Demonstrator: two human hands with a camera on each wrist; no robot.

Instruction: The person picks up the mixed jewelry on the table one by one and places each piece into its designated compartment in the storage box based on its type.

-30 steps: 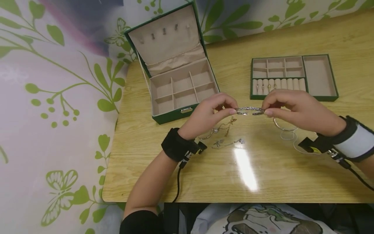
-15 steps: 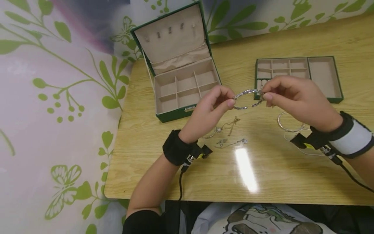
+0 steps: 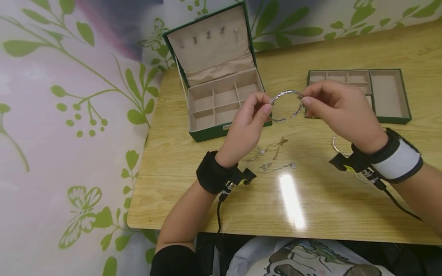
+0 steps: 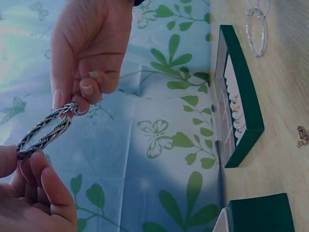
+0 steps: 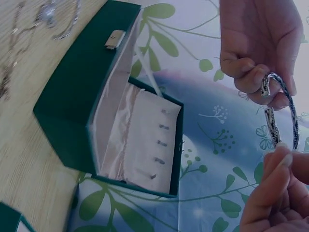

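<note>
Both hands are holding 1 open silver cuff bracelet (image 3: 286, 105) in the air above the wooden table (image 3: 310, 199). The left hand (image 3: 246, 128) is pinching its left end between thumb and curled fingers, while the right hand (image 3: 336, 109) is pinching the right end likewise. The bracelet's long axis is running straight between the 2 hands, equally near both, with the open green jewelry box (image 3: 221, 76) just beyond the left hand.
</note>
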